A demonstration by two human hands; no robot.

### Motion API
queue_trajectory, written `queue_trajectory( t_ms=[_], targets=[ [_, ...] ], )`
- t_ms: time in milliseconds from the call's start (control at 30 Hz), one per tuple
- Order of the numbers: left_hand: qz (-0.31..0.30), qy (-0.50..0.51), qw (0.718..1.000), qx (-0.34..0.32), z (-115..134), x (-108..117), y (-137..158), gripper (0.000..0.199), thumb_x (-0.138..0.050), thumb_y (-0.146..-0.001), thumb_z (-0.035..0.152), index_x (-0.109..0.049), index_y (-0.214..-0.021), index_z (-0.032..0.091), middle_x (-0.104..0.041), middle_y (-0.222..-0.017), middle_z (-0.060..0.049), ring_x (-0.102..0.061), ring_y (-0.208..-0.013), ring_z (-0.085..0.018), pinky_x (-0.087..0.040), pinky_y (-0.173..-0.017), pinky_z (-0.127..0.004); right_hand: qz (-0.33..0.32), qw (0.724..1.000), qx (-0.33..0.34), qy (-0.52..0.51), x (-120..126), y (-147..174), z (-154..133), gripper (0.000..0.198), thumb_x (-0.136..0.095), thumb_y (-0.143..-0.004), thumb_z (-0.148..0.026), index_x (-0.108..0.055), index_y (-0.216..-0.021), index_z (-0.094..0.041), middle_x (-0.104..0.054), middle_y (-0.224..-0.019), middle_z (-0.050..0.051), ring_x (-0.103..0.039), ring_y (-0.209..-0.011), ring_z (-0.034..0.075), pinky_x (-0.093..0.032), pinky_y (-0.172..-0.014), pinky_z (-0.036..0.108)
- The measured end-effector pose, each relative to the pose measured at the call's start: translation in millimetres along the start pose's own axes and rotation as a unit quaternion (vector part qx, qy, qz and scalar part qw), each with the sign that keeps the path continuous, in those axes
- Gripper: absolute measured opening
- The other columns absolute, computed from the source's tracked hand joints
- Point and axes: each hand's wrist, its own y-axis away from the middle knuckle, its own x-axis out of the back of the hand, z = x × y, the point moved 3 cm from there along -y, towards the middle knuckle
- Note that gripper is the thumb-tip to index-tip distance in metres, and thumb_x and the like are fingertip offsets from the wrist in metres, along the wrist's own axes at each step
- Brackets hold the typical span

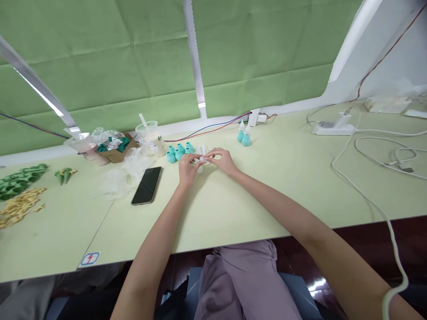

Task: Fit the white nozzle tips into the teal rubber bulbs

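My left hand [187,169] and my right hand [223,161] meet over the table, their fingertips pinched together on a small white plastic piece [202,158]. Its exact shape is partly hidden by the fingers. More white translucent plastic pieces [200,170] lie under and just behind the hands. Beside my left hand stands a cluster of several teal squeeze bulbs [179,154] with open necks. Farther back to the right, two teal bulbs [246,140] stand upright with white pointed nozzles on top.
Left of my arms lie a black phone [147,186] and crumpled clear plastic bags [125,175]. Behind them are a drink cup with a straw [148,130] and a cardboard box [120,153]. Green parts [22,178] and yellow pieces [20,206] lie far left. A power strip [335,129] and white cables [363,191] occupy the right.
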Motion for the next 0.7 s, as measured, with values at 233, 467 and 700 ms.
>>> queue_trajectory(
  t_ms=[233,467,700],
  targets=[
    [0.012,-0.044,0.997,-0.067,5.9,-0.3,2.9,0.016,-0.065,-0.077,0.034,-0.069,-0.084,0.021,-0.067,-0.078,-0.003,-0.052,-0.073,-0.016,-0.042,-0.067,-0.028,-0.047,0.970,-0.164,-0.171,-3.5,-2.2,17.9,0.028,-0.078,-0.054,-0.039,-0.070,-0.070,-0.018,-0.069,-0.074,0.002,-0.059,-0.071,0.014,-0.044,-0.073,0.029],
    [0.000,-0.081,0.988,-0.130,7.1,-3.1,5.4,0.018,-0.061,-0.080,0.035,-0.070,-0.085,0.021,-0.067,-0.078,-0.004,-0.054,-0.074,-0.016,-0.042,-0.070,-0.030,-0.102,0.934,-0.264,-0.220,-1.5,1.7,25.8,0.031,-0.081,-0.047,-0.036,-0.070,-0.069,-0.017,-0.069,-0.068,0.002,-0.057,-0.062,0.010,-0.042,-0.061,0.024],
    [0.000,-0.087,0.988,-0.127,5.7,-1.4,7.0,0.018,-0.058,-0.082,0.035,-0.070,-0.084,0.021,-0.067,-0.079,-0.004,-0.054,-0.075,-0.016,-0.042,-0.070,-0.030,-0.076,0.926,-0.272,-0.250,-6.3,4.3,25.1,0.032,-0.083,-0.046,-0.035,-0.071,-0.069,-0.016,-0.068,-0.061,0.002,-0.058,-0.060,0.010,-0.044,-0.059,0.023]
  ],
)
